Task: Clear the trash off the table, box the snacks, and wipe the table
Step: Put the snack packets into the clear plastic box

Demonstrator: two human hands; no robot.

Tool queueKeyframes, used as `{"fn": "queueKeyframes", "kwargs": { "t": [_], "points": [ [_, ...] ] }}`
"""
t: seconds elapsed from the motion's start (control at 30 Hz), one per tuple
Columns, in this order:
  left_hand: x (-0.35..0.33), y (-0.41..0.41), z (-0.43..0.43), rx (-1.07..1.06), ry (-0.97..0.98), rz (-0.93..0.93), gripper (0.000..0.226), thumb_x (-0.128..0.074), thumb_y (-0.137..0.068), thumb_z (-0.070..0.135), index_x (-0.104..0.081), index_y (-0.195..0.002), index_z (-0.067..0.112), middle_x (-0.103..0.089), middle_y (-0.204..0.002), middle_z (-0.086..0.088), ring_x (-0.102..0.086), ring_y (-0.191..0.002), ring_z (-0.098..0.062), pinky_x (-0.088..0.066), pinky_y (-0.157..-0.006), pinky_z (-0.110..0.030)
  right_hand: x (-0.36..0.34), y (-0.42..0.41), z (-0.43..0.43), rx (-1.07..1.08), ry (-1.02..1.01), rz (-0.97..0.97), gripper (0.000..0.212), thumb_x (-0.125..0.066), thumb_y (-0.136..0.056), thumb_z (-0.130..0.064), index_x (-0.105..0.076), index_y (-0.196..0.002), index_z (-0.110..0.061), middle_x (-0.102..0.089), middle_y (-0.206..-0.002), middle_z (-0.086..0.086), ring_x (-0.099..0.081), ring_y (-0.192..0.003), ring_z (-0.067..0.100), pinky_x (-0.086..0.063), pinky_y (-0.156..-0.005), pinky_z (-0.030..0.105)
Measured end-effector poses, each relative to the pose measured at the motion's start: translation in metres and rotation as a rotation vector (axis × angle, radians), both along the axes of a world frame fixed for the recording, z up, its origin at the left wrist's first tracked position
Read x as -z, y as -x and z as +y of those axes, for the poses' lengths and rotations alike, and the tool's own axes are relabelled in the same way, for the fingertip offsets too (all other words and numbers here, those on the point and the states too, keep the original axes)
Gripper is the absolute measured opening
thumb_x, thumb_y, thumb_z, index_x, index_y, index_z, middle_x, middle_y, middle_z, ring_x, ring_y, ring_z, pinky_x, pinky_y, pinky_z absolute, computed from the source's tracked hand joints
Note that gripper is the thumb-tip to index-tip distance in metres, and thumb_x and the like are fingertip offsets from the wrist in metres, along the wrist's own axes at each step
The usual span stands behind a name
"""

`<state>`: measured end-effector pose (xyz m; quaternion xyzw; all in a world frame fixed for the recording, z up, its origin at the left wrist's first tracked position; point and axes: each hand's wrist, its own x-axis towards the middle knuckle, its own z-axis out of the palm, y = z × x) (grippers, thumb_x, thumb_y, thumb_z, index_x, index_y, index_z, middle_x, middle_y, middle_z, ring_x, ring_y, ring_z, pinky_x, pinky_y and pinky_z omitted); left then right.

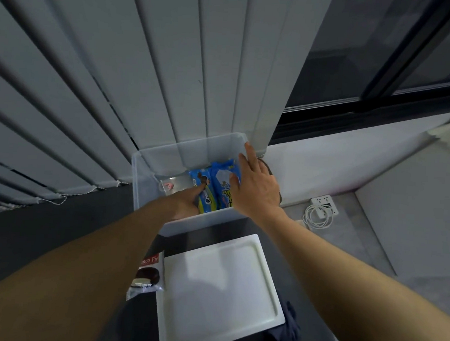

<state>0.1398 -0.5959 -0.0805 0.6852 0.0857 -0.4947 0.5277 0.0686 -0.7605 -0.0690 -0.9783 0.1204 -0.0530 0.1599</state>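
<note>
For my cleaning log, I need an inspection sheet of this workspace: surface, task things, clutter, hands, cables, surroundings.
Surface: dark table.
Job's things: translucent white plastic box holds blue snack packets; flat white plastic lid and dark red Choco Pie packet lie outside.
Clutter: dark blue fabric at the lid's right edge.
Hands: left hand inside box, grip unclear; right hand rests on packets, fingers straight.
Cables: coiled white cable beside white power strip.
Surroundings: grey vertical blinds, dark window.

Snack packs (211, 190) in box (148, 181), lid (221, 290) before.
</note>
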Motion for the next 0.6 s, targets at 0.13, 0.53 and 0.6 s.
{"fn": "queueKeyframes", "kwargs": {
  "t": [0.13, 0.53, 0.6],
  "points": [
    [-0.004, -0.002, 0.018, 0.478, -0.299, -0.380, 0.073, -0.061, -0.095, 0.037, -0.026, -0.157, 0.023, -0.045, -0.150, 0.001, -0.047, -0.137, -0.023, -0.045, -0.107, -0.027, -0.002, 0.001, -0.001, 0.002, -0.002, -0.005, 0.055, -0.043, -0.100, -0.044, -0.028, -0.149, -0.024, -0.001, -0.166, -0.008, -0.038, -0.138, 0.026, -0.045, -0.105, 0.044],
    [-0.053, 0.023, 0.079, 0.585, -0.714, -1.168, 0.061, -0.036, -0.106, 0.033, -0.015, -0.160, 0.015, -0.013, -0.167, -0.012, -0.010, -0.154, -0.031, -0.012, -0.125, -0.043, -0.021, 0.002, 0.008, -0.072, 0.079, 0.154, 0.068, -0.027, -0.101, -0.057, -0.012, -0.157, -0.021, 0.004, -0.166, 0.006, 0.004, -0.152, 0.034, -0.008, -0.123, 0.051],
    [-0.057, 0.030, 0.091, 0.581, -0.770, -1.152, 0.061, -0.031, -0.107, 0.039, -0.010, -0.161, 0.018, -0.005, -0.168, -0.010, -0.003, -0.155, -0.029, -0.008, -0.125, -0.044, -0.028, 0.003, 0.023, -0.100, 0.050, 0.130, 0.065, -0.028, -0.100, -0.056, -0.018, -0.155, -0.022, -0.003, -0.166, 0.007, 0.001, -0.152, 0.035, -0.006, -0.122, 0.054]
  ]
}}
